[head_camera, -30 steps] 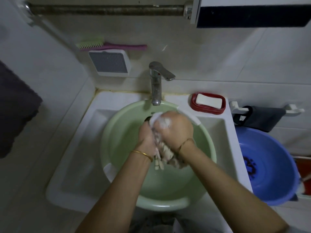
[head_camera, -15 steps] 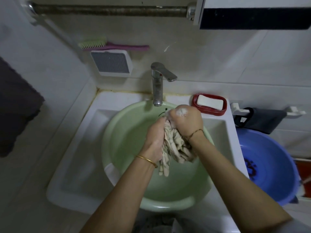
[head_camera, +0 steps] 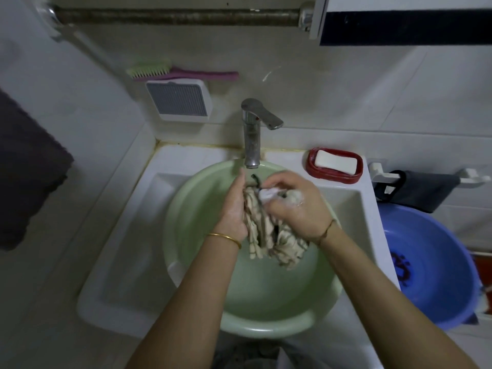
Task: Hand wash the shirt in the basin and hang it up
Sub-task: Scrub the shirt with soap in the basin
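Note:
A wet cream shirt with dark stripes hangs bunched between my hands above the pale green basin, which sits in the white sink. My left hand lies flat against the shirt's left side, fingers straight and pointing toward the tap. My right hand, soapy on its back, curls its fingers round the shirt's foamy upper part. The lower folds of the shirt dangle over the water in the basin.
A chrome tap stands just behind the basin. A red soap dish with a white bar sits at the sink's back right. A blue basin stands to the right, a dark cloth on a rail above it. A brush rests on a wall fixture.
Both hands were clenched together on the bunched shirt low in the basin; they have lifted it toward the tap. My left hand has flattened and my right fingers have spread over the foamy top.

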